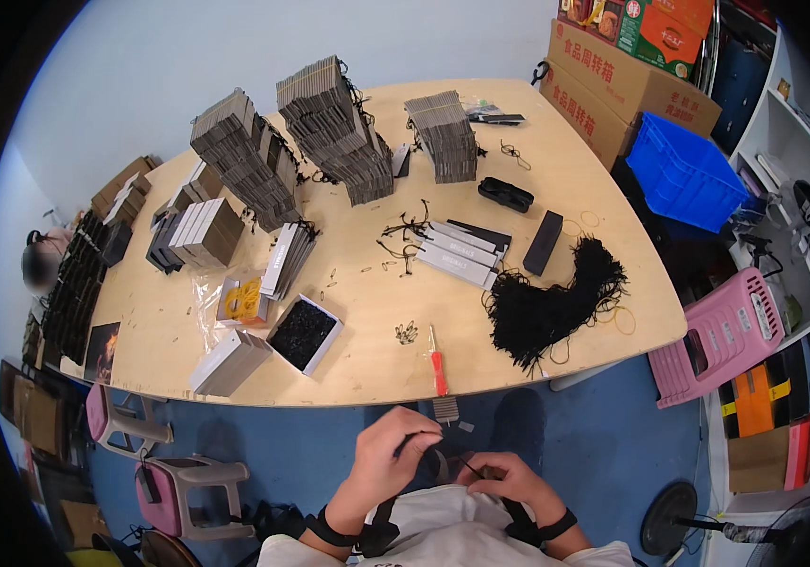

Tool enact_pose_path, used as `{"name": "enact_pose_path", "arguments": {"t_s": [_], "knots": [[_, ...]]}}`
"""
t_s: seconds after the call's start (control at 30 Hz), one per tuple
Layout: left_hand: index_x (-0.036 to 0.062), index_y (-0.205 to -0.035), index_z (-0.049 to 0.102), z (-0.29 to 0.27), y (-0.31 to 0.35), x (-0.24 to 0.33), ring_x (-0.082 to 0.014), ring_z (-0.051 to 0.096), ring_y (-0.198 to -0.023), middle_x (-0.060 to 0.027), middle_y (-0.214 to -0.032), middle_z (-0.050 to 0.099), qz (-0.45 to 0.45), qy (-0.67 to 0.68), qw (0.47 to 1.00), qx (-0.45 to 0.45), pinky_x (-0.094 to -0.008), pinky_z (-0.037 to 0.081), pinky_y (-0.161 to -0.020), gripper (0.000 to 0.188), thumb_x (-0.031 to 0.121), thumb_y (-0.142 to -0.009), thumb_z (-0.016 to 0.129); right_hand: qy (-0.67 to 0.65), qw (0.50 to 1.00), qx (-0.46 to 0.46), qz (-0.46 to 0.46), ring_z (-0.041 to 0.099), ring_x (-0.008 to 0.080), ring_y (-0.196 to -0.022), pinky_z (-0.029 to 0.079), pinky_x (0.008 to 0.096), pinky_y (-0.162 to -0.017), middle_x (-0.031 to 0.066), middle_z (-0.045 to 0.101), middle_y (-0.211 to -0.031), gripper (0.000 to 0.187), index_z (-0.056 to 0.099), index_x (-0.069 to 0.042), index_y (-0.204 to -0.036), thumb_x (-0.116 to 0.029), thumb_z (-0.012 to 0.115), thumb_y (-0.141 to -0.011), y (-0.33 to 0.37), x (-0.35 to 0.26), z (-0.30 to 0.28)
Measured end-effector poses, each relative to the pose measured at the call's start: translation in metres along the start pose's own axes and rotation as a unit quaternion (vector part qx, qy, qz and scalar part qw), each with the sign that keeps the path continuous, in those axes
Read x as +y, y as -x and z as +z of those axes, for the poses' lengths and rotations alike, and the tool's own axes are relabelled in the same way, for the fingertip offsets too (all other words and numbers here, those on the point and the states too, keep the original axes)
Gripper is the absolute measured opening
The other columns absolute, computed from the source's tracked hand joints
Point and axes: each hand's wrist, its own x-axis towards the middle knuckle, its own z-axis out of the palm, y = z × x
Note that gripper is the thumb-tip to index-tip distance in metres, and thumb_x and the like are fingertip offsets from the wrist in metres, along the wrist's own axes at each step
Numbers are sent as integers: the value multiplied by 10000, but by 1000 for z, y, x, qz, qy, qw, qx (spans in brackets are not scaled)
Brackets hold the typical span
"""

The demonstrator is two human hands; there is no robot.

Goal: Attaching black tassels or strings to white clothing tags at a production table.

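Note:
Both my hands are held in front of my body, just off the table's near edge. My left hand (393,455) is closed in a pinch, fingertips pressed together; what it holds is too small to make out. My right hand (509,474) has its fingers curled round a thin black cord (467,467), whose end pokes out towards my left hand. Nearest on the table lies a red-handled screwdriver (438,370). Beyond it is a small cluster of tiny metal pieces (407,333). To the right spreads a heap of black cords (556,312), beside several grey-white tags (457,255) with black strings.
Tall stacks of grey cards (244,156) stand at the back. A white box of small black parts (305,335) and a box of yellow rubber bands (242,302) sit left. Pink stools (154,496) and a blue crate (683,170) are around the table (367,364).

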Motion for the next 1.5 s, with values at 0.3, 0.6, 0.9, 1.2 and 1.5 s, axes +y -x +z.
{"name": "enact_pose_path", "arguments": {"t_s": [0.3,0.6,0.9,1.2,1.5], "knots": [[10,-944,576,-18,-1,-43,-100,570,-787,-37,-887,613,-98,129,964,212,-234,463,-741,63,8,-919,634,-93,964,-119,220,605,72,-666,486,214,-591,16,617,-839,293,572,-6,-1163,-110,677,-910,0,-12,-17],[48,-951,570,-36,0,-66,-74,543,-772,-1,-853,598,-116,125,936,308,-217,434,-728,69,71,-939,634,-116,980,3,162,528,40,-577,396,189,-510,22,624,-764,291,536,-16,-1178,-241,562,-996,-17,-51,-34],[44,-983,585,-60,8,-89,-80,561,-783,-15,-879,613,-141,131,901,390,-205,436,-720,82,92,-942,638,268,957,64,93,599,94,-587,452,246,-564,43,651,-649,240,631,6,-878,-222,609,-949,-79,-141,-57],[26,-1139,558,-54,12,-90,-114,588,-938,-59,-1108,621,-84,116,837,528,-238,462,-808,182,39,-958,562,403,910,59,-79,644,165,-707,486,283,-694,130,666,-824,237,643,-4,-1055,-179,638,-896,-212,-164,-72],[44,-1002,632,4,32,-94,-301,605,-954,-109,-1038,630,-58,-125,971,195,-353,466,-844,183,-17,-830,618,222,946,232,49,649,166,-586,531,285,-484,135,627,-872,251,564,5,-1118,-35,631,-879,-231,-108,-152]]}}
